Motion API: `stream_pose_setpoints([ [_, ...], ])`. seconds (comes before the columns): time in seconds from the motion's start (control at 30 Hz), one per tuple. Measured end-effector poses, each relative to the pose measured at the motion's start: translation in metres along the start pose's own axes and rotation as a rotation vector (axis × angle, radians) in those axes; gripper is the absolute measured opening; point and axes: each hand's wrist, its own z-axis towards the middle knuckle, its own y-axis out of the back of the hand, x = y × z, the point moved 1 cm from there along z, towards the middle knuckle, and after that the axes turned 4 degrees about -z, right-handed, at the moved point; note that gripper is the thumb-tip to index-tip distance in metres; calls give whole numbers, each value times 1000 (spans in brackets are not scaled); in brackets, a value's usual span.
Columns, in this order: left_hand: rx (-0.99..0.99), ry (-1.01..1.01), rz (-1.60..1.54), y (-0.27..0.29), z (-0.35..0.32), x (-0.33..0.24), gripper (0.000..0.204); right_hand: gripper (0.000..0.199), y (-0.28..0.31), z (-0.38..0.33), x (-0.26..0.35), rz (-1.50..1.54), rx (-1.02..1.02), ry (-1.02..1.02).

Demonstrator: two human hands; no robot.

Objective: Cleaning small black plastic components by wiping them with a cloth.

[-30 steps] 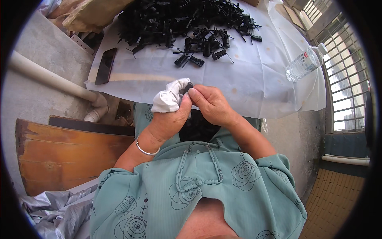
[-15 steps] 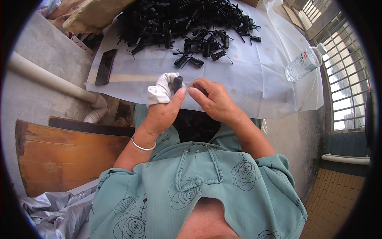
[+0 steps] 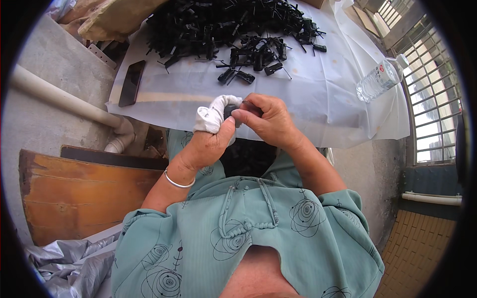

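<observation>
My left hand (image 3: 211, 136) has a white cloth glove (image 3: 207, 119) over its fingers, while the thumb is bare. It is closed around a small black plastic part (image 3: 229, 110). Close against it, my right hand (image 3: 271, 121) is bare and pinches a dark, slim piece (image 3: 252, 108) whose kind I cannot make out, since the fingers cover most of it. The thumbs nearly meet at the black part. Beyond the hands lies a big heap of black plastic parts (image 3: 208, 30) with thin stems. A few loose ones (image 3: 236, 76) lie nearer.
A translucent plastic sheet (image 3: 318, 111) covers the table. On it, a dark phone (image 3: 132, 83) lies at the left and a clear water bottle (image 3: 377, 82) lies tilted at the right. A pipe (image 3: 64, 99) and a wooden board (image 3: 89, 193) are at the left; a barred window (image 3: 430, 94) is at the right.
My left hand has moved right, bringing the black part against the right hand's fingers. The right hand has shifted only slightly. The heap has not changed.
</observation>
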Motion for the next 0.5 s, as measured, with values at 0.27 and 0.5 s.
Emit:
stream_pose_setpoints([
  [0.27, -123, -205, 373, -3, 5, 11, 23, 27, -10, 1, -8, -60, 154, 30],
  [0.5, -107, -200, 607, -6, -2, 11, 26, 25, -14, -5, -13, -12, 122, -82],
])
